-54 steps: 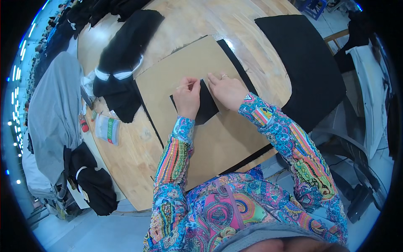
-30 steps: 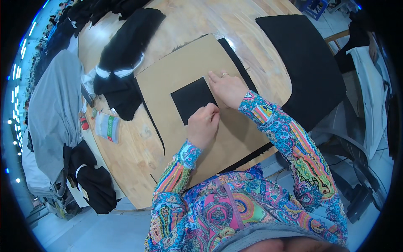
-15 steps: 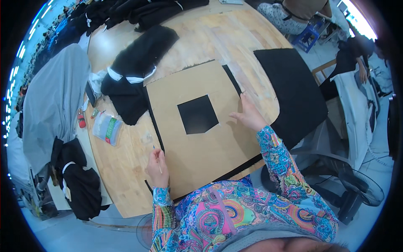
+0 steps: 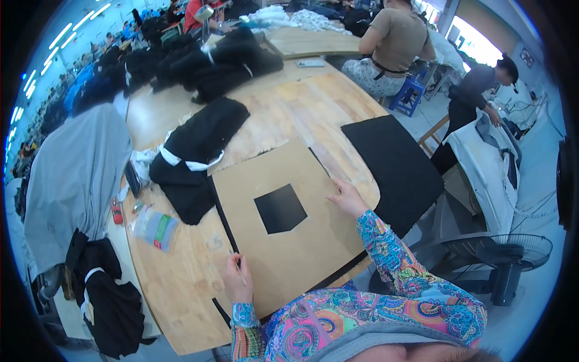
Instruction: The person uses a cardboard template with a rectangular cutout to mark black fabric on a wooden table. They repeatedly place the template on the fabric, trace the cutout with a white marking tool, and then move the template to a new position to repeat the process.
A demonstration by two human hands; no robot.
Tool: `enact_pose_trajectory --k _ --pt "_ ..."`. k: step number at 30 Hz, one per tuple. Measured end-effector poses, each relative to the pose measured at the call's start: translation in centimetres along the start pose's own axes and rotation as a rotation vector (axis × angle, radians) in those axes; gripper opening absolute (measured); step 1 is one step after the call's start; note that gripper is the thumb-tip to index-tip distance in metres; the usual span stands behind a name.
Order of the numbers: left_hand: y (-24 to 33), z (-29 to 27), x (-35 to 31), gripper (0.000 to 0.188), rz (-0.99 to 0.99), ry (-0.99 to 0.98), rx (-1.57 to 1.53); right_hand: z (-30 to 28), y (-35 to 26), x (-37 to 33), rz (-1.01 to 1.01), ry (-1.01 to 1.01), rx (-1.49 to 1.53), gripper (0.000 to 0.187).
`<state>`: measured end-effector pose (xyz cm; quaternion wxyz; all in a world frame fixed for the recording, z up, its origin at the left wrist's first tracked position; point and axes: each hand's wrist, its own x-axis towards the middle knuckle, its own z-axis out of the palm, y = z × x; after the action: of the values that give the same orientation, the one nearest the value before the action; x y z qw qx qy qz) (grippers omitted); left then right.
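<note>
Moved left hand (image 4: 238,277) off 5-sided black patch (image 4: 280,209) to lower left edge of tan board (image 4: 325,259) since 1.0 s ago, right hand (image 4: 348,199) out to right edge. Gripping thin pale stick (image 4: 243,279) in closed left fingers. Holding right thumb apart from fingers, can't tell if pinching board. Lying over black fabric (image 4: 225,228) on wooden table (image 4: 181,295). See green label (image 4: 163,231) on clear packet (image 4: 145,227); can't read its writing.
</note>
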<state>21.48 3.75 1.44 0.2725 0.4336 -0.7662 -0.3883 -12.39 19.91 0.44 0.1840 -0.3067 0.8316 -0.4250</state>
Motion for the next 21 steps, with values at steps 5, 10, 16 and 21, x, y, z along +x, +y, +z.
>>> enact_pose_trajectory --k 5,10,16,21 --pt "-1.6 -0.5 -0.2 0.020 0.056 0.186 -0.062 -1.8 -10.0 -4.3 -0.114 0.065 0.139 0.036" --pt "-1.6 -0.7 0.4 0.024 -0.113 0.169 -0.646 -3.7 -11.5 -7.5 -0.376 0.029 0.394 0.031" --pt "1.0 -3.3 0.3 0.025 -0.282 0.045 -0.826 -4.0 -13.3 -7.2 -0.335 -0.034 0.647 0.034" --pt "1.8 -6.9 1.9 0.024 -0.145 0.391 -0.668 -2.4 -15.6 -5.8 -0.299 -0.136 0.734 0.035"
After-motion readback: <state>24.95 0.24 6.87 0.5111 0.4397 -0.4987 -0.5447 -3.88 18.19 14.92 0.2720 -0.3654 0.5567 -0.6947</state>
